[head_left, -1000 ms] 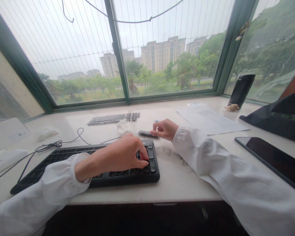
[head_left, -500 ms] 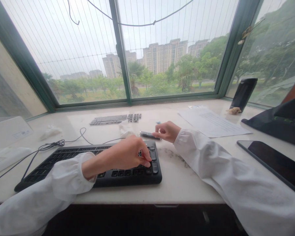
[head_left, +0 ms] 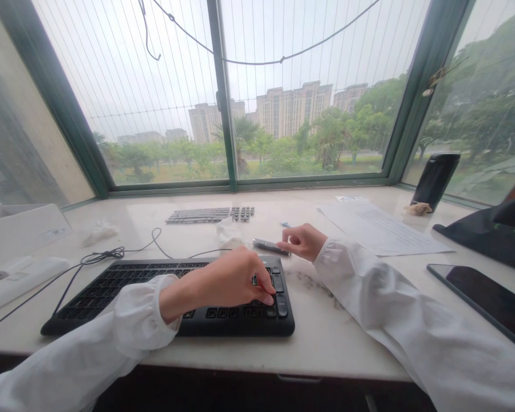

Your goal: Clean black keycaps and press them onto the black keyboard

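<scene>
Pinched low over a black keyboard (head_left: 124, 280)

Holds the left hand (head_left: 229, 280) palm down across the keyboard's right part, thumb and fingertip drawn close together beside the tall keys (head_left: 277, 282) near the lower right corner. No telling from this view between a bare pinch and one with a small key inside. Curls the right hand (head_left: 302, 240) at centre right of the frame, fingertips at the right end of a dark pen-like tool (head_left: 266, 246); too small to tell a clasp from a mere touch.

Stretches flat from lower left to lower centre of the frame, near the front edge of the table (head_left: 326, 349). Should handle as light, stiff plastic, likely to slide on so smooth a top when nudged. Best steadied by the thick lower rim or a corner, rather than by the seemingly fragile key field. For single keys, best taken by opposite sides; probably hard and a little slippery. Mind the bundled cable (head_left: 105, 254) at left as a possible drag.

Looks long, low and dull black, with rows of pale-outlined dark squares, seemingly sockets without caps. Compare with the loose keycaps (head_left: 199, 216) in rows beyond, around the centre of the frame, near a crumpled white tissue (head_left: 229, 230).
</scene>
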`<state>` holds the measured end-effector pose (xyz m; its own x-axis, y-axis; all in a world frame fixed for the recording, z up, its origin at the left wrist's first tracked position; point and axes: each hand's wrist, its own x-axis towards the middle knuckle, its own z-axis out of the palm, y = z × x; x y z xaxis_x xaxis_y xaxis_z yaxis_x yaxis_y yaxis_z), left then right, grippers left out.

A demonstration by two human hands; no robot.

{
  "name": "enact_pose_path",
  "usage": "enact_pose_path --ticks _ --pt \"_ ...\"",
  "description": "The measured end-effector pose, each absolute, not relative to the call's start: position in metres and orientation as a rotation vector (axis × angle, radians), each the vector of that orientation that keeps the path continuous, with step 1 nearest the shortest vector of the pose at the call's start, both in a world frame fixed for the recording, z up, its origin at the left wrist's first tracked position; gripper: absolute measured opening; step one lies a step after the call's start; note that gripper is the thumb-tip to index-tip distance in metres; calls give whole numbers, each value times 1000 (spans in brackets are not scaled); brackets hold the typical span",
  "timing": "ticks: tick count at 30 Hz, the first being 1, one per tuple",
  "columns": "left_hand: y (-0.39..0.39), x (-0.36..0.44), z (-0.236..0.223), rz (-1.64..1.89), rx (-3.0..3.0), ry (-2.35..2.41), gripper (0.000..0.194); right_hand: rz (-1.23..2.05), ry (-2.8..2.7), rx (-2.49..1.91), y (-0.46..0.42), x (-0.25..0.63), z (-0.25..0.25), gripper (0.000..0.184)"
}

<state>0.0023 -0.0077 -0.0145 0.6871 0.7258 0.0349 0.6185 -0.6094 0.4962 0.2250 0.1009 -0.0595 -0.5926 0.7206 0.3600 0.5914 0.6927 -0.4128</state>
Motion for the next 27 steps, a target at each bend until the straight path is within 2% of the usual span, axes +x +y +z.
enact_pose_path --ticks 8,17,27 --pt "-9 4 -18 388 2372 1046 12 316 -2391 -1016 103 226 -62 37" --pt "13 1 -22 221 2116 1148 42 303 -2403 -1011 105 228 -64 42" --pt "18 14 -3 5 2218 1151 28 272 -2405 -1013 109 230 -71 44"
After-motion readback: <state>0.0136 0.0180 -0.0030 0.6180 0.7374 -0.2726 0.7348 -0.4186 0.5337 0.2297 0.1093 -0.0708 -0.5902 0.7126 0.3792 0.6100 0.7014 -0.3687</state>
